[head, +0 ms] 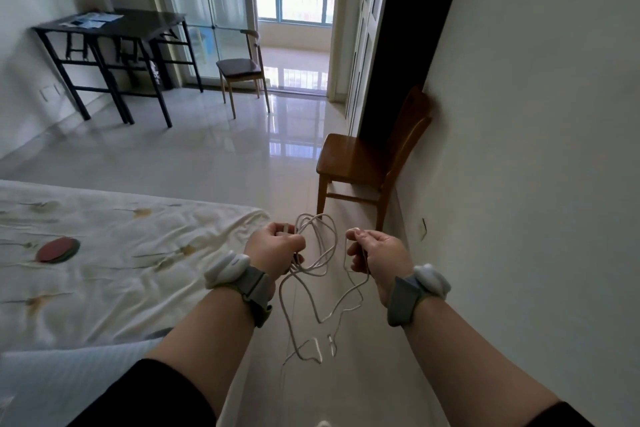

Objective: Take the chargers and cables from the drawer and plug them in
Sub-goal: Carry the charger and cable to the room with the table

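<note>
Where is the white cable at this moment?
In the head view, the white cable hangs in loose loops at lower centre, held between the left hand and right hand, above the tiled floor beside the bed.

1. Only one view here, a head cam worn by the person, looking forward and tilted down.
2. It's a wide-angle lens, so the wall on the right leans and the edges bend.
3. Nearest to the lens are both forearms, coming up from the bottom edge, with the left hand and right hand just below the middle.
4. Near left is a bed; far off are a dark table on the left and a glass door straight ahead.
</note>
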Tool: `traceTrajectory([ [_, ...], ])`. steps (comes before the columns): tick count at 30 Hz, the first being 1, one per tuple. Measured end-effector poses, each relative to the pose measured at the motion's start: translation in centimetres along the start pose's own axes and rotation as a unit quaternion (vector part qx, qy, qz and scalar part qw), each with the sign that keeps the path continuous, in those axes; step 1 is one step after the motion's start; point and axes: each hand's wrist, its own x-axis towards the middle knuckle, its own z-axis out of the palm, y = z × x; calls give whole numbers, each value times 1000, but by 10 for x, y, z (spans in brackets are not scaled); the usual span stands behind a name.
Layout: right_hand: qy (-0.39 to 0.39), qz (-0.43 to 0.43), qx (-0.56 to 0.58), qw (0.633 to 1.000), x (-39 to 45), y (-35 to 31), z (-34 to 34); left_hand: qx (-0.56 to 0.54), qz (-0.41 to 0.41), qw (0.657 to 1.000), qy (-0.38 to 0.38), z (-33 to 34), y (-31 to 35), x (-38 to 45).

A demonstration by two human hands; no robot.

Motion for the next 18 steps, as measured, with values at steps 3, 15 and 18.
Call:
traceTrajectory([
  [3, -14, -15, -14, 1000, 21, -16, 0, -2, -15, 1000, -3, 9, 14, 24],
  [15, -36, -25, -52, 998, 188, -71, 8, -27, -20, 999, 18, 55, 73, 178],
  [18, -27, -21, -50, 998, 239, -83, 19, -25, -20, 999, 10, 59, 91, 227],
])
